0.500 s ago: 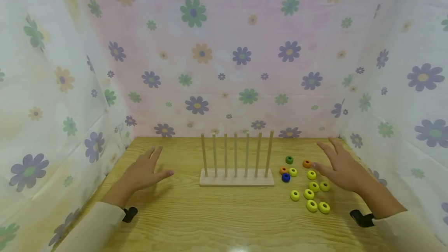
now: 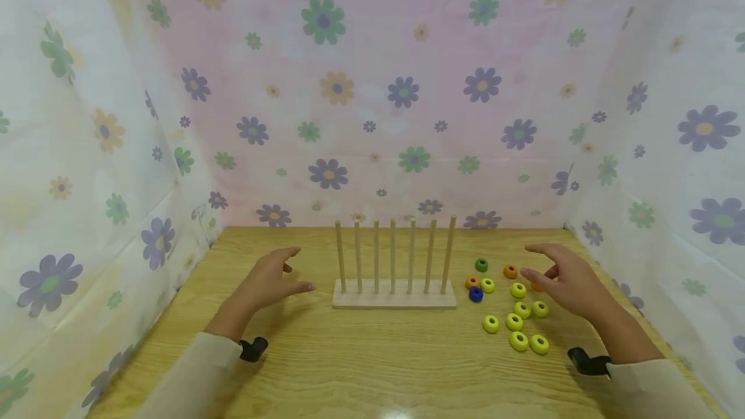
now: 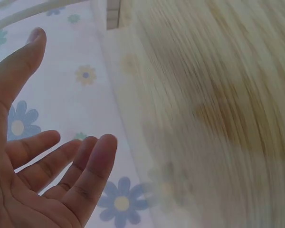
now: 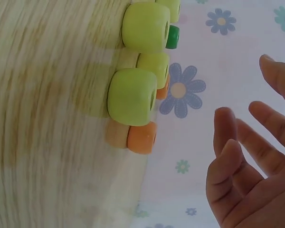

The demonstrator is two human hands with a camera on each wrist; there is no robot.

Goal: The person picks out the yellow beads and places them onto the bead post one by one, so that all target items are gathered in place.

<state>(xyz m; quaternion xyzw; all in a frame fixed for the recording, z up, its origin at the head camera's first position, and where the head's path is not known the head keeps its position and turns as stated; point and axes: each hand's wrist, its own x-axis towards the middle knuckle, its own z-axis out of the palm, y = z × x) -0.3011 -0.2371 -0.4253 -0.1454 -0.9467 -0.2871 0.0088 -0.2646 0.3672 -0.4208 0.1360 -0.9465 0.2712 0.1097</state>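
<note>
My left hand [image 2: 268, 284] hovers over the table left of a wooden peg rack [image 2: 394, 303], its fingers relaxed and the thumb toward the rack. In the left wrist view, that palm [image 3: 33, 204] holds nothing. My right hand [image 2: 573, 286] is over the right side, fingers loosely bent, beside scattered wooden beads. Nearest it are an orange bead [image 2: 510, 276] and another orange bead [image 2: 537, 288], partly hidden behind the fingers. Several yellow beads [image 2: 491, 330], a green bead [image 2: 482, 269] and a blue bead [image 2: 476, 299] lie between rack and hand. The right wrist view shows the right palm [image 4: 261, 204] without any bead.
Several thin upright pegs [image 2: 392, 257] stand in a row on the rack, with no beads on them. Flowered cloth [image 2: 372, 147] surrounds the wooden table [image 2: 349, 367] at the back and on both sides.
My left hand has moved right, closer to the rack. My right hand has shifted slightly, its fingers more bent, and a second orange bead now shows behind it. The beads and rack have not moved.
</note>
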